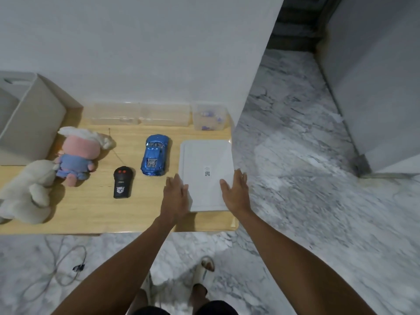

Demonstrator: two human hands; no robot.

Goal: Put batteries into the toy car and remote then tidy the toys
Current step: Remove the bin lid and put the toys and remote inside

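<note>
A blue toy car [155, 155] stands on the wooden table [95, 210], nose pointing away from me. A black remote [122, 182] with two red buttons and a thin antenna lies just left of it. A flat white lidded box [205, 171] sits at the table's right end. My left hand [176, 196] reaches over its near left corner, fingers straight. My right hand [235, 193] is at its near right edge, fingers straight too. Neither hand holds anything. Whether they touch the box is unclear.
A pink and blue plush toy [76, 155] and a white plush toy [27, 192] lie at the left. A beige storage bin [34, 119] stands behind them. Clear plastic containers [141, 114] line the wall, one [210, 120] holding small purple items. A cable [63, 264] lies on the marble floor.
</note>
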